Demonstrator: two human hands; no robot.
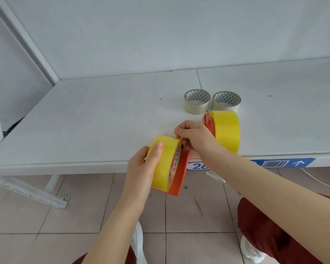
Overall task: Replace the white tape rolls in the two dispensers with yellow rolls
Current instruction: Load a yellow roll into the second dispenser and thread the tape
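My left hand [143,168] grips a yellow tape roll [165,161] that sits in an orange dispenser [180,178], held just past the shelf's front edge. My right hand [193,138] pinches at the top of that roll and dispenser, fingers closed there. A second orange dispenser [208,121] with a yellow roll [227,130] on it stands on the shelf behind my right hand. Two white tape rolls [197,101] [226,102] lie flat side by side further back on the shelf.
The white shelf board [103,119] carries a blue barcode label [282,163] on its front edge. A slanted white frame post [27,46] runs up at the left. Tiled floor, my knees and white shoes lie below.
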